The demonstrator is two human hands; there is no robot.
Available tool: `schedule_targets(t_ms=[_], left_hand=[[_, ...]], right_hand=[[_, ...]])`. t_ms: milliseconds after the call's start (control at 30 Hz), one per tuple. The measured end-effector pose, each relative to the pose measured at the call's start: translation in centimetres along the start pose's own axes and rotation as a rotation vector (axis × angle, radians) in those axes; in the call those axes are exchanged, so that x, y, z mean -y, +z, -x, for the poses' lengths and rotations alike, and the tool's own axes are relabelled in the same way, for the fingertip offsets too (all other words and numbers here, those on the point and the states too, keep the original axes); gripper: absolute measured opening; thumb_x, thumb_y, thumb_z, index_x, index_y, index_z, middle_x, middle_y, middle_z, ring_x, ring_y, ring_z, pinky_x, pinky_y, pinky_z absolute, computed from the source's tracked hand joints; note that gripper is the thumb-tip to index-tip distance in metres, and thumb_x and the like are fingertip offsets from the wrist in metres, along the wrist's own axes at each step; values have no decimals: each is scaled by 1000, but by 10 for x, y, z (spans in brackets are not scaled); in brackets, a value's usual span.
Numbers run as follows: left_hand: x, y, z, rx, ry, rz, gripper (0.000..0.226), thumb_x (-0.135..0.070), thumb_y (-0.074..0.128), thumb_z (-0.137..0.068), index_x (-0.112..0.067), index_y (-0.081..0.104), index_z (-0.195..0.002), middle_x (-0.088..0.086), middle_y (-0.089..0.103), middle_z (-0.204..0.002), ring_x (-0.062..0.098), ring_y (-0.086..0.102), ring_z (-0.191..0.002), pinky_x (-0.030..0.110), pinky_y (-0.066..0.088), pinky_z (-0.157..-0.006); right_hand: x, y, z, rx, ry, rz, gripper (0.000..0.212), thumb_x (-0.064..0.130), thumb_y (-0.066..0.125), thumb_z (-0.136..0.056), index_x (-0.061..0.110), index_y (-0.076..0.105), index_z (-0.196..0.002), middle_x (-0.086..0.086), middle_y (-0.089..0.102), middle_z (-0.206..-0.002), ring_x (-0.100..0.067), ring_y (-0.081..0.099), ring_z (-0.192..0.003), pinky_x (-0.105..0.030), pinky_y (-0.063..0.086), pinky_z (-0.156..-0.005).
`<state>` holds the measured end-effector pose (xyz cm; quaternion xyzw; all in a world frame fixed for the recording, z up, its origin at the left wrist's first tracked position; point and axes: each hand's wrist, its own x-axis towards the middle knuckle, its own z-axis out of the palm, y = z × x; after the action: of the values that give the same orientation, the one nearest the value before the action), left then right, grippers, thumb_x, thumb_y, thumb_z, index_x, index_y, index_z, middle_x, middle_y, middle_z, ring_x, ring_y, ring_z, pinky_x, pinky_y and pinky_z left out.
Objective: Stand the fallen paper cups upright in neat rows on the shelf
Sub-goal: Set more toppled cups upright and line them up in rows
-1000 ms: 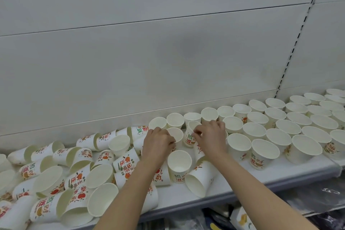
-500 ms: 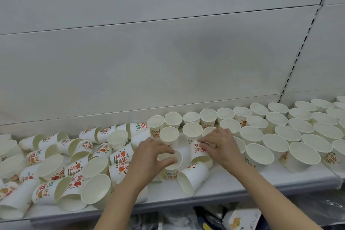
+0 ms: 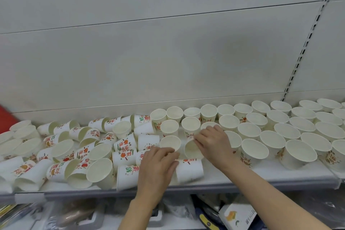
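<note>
Printed white paper cups cover the shelf (image 3: pixel 242 177). Upright rows of cups (image 3: pixel 291 132) fill the right half; a heap of fallen cups (image 3: pixel 78 155) fills the left. My right hand (image 3: pixel 214 145) pinches the rim of a tilted cup (image 3: pixel 192 150) in the middle. My left hand (image 3: pixel 158 168) lies with relaxed fingers over the left end of a fallen cup (image 3: pixel 192 172) near the front edge. Its fingertips touch the base of an upright cup (image 3: pixel 170 142) just behind.
Grey back panels (image 3: pixel 168 61) rise behind the cups. A slotted upright (image 3: pixel 306 43) stands at the right. A red object (image 3: pixel 5 117) shows at the far left. Packaged goods (image 3: pixel 237 214) lie on the shelf below.
My left hand set its cup upright farther back and let go, then dropped onto the fallen cup in front. My right hand moved to the tilted cup's rim.
</note>
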<state>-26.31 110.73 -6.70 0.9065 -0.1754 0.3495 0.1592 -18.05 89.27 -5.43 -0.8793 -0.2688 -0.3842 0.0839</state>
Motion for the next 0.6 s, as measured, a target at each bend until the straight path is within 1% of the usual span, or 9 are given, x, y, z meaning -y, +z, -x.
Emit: schedule_targets(t_ms=[100,167,267,367,400,467,533,567,600], left_hand=[[-11,3,17,-61,-68,8,23,-32,64,-88,-22,74,-106,-8,68,-104,18,57,-88,31,46,-74],[-14,4,18,-65,-97,10,25,-34,62,-89,-22,74,-108,-8,68,-106,17,57,-90,30,47,-76],[-18,11,13,-13,-114,-23,27,-39,55,-91,-24,75,-104,-10,68,-108,17,57,-89,31,48,-74],[-29,11,6,58,-189,4,31,-43,51,-91,-26,76,-98,-11,70,-102,15,62,-86,31,50,-70],[-35,9,4,77,-230,27,32,-46,51,-90,-27,76,-98,-11,70,-100,13,63,-86,30,51,-70],[-44,7,2,115,-348,98,35,-52,53,-88,-28,75,-101,-12,70,-98,10,63,-85,31,53,-69],[-50,8,4,154,-513,240,30,-47,63,-86,-30,71,-110,-15,68,-97,4,61,-85,32,53,-75],[-52,8,5,152,-586,322,29,-40,69,-84,-32,70,-112,-16,68,-95,2,60,-85,33,53,-79],[-54,8,5,142,-631,395,31,-33,72,-83,-34,69,-113,-18,68,-94,0,61,-85,33,53,-81]], right_hand=[[9,-2,-22,-56,50,29,19,11,69,-76,15,58,-61,-1,50,-54,-24,47,-53,-33,35,-55],[12,2,-30,-4,99,45,21,8,74,-67,15,57,-58,0,49,-51,-24,48,-49,-30,36,-53],[11,9,-29,125,179,65,26,5,80,-53,16,57,-53,1,49,-48,-23,48,-46,-28,38,-52],[11,10,-25,153,225,-5,25,7,84,-51,14,60,-54,-1,53,-53,-24,52,-50,-26,38,-48],[11,7,-23,130,233,-47,21,10,85,-55,13,64,-60,-1,57,-58,-25,55,-55,-26,40,-50],[12,-3,-19,8,264,-156,12,19,79,-70,13,72,-78,-1,66,-74,-25,60,-71,-30,47,-58],[15,-20,-4,-79,300,-299,19,29,66,-83,15,73,-93,2,69,-87,-20,58,-85,-31,48,-71],[18,-31,9,-68,310,-397,25,33,61,-85,16,73,-100,4,68,-93,-17,56,-90,-29,46,-78],[23,-40,24,-5,310,-499,32,36,58,-85,18,70,-109,5,67,-102,-14,54,-97,-28,44,-84]])
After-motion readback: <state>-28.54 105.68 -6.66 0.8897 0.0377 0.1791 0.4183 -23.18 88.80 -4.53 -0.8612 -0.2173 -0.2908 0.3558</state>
